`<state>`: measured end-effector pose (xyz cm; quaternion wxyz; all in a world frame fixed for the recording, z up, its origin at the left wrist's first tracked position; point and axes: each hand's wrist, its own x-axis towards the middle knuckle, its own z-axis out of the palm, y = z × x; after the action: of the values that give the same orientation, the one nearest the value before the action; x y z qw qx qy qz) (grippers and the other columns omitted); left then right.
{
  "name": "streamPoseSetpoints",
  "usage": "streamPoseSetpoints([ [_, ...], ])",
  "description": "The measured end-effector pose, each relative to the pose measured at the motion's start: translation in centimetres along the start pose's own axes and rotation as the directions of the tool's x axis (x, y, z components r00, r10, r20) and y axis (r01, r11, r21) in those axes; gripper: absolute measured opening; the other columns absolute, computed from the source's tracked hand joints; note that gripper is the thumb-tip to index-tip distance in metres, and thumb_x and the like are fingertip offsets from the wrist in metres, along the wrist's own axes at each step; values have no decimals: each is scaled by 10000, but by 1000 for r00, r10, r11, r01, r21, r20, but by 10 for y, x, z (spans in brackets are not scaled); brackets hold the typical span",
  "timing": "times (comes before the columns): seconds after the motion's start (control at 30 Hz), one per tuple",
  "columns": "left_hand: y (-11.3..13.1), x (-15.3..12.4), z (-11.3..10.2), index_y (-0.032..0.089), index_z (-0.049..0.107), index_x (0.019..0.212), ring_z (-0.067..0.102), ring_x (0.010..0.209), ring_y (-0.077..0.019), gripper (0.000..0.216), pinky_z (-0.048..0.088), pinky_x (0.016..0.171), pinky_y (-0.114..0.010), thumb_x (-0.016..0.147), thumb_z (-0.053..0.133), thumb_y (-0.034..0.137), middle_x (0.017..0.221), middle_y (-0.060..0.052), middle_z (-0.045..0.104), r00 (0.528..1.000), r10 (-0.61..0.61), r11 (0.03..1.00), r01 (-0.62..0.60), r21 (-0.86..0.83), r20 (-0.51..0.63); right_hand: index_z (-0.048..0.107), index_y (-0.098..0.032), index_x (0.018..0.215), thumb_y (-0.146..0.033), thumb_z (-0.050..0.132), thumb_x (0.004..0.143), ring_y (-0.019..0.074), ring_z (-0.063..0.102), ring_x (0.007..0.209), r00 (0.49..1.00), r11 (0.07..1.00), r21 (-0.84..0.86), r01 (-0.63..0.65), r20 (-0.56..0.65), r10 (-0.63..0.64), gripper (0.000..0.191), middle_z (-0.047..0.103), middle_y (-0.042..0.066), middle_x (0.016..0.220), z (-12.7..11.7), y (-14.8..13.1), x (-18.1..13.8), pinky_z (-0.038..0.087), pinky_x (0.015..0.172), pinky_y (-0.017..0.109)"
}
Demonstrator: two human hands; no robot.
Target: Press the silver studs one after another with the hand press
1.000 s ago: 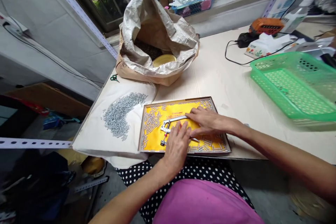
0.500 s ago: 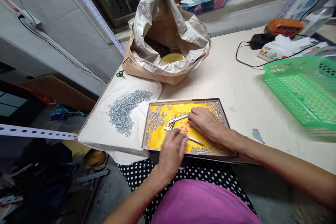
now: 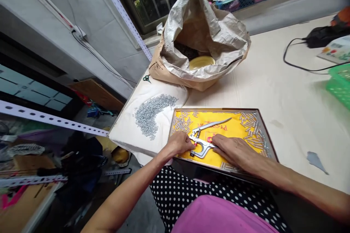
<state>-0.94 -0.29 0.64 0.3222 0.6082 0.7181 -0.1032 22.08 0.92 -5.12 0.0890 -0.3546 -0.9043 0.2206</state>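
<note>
Over yellow lining [image 3: 234,127], pliers [image 3: 201,141] extend from right fingers [image 3: 220,141], apparently touching left fingers [image 3: 188,145].

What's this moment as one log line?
left hand: at head of pliers; right hand: on lower handle; pliers: in yellow-bottomed tray; small metal pieces: heaped on white cloth

A small workshop on my remote feed, slim silver metal pins [image 3: 147,114] heaped on white cloth [image 3: 125,131], silver metal lever pliers [image 3: 201,141], perforated white metal post [image 3: 123,14].
</note>
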Motion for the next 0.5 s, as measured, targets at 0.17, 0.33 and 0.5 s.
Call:
streamPoseSetpoints([
  [0.17,-9,-11,-9,180,760,770,655,813,-192,143,430,672,-257,826,635,220,860,-49,737,978,78,996,-66,68,-195,565,-235,874,-264,442,978,187,607,623,1000,999,-45,-15,-19,14,163,664,26,783,7,6,0,257,525,303],
  [0.33,-22,-11,-12,199,765,965,666,855,-184,181,481,762,-270,898,611,266,986,-58,720,889,211,976,-217,33,-407,548,-243,910,-260,417,986,182,634,666,992,998,-55,22,-124,-29,152,654,24,815,15,9,-4,321,539,286],
  [0.5,-46,30,-50,169,740,844,657,851,-191,228,451,763,-276,934,550,258,923,-69,731,775,-2,999,-24,-32,-632,518,-239,900,-299,429,995,178,634,670,979,997,-42,61,-193,-68,143,640,28,825,22,13,-7,360,549,277],
])
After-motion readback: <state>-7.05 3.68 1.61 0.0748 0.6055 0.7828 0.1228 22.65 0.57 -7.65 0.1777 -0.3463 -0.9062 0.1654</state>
